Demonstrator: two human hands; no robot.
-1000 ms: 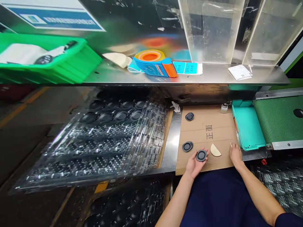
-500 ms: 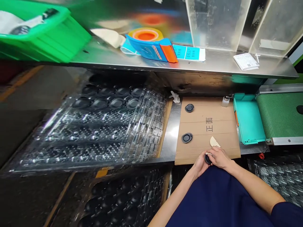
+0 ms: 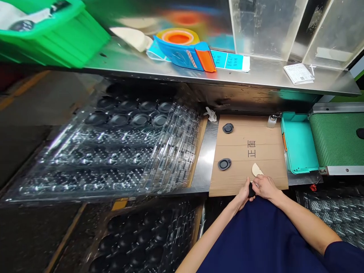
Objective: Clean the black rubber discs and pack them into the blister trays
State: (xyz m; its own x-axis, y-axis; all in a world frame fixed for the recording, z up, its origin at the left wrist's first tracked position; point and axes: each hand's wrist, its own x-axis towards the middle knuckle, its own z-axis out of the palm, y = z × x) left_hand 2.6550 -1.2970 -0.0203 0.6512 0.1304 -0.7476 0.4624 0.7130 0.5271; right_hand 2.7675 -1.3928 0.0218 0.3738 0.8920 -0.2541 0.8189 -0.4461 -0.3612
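From where I stand, the black round piece (image 3: 251, 189) looks light, a one-handed thing, probably stiff plastic or firm rubber and not easily broken; its smooth surface could turn under the fingers, so the rim seems the best place to take hold. It is up in the hands at the near edge of the table, by the middle of the cardboard sheet's (image 3: 239, 146) near edge. The left hand (image 3: 242, 194) pinches it from the side, thumb uppermost; the right hand (image 3: 266, 186) has its fingers bunched against it, though I can't tell whether they grip anything. It shows as a dull, dark patch, mostly covered by fingers. Two dark discs (image 3: 224, 164) near the cardboard's left edge show ringed faces, and a pale half-moon pad (image 3: 256, 169) lies just beyond the right hand.
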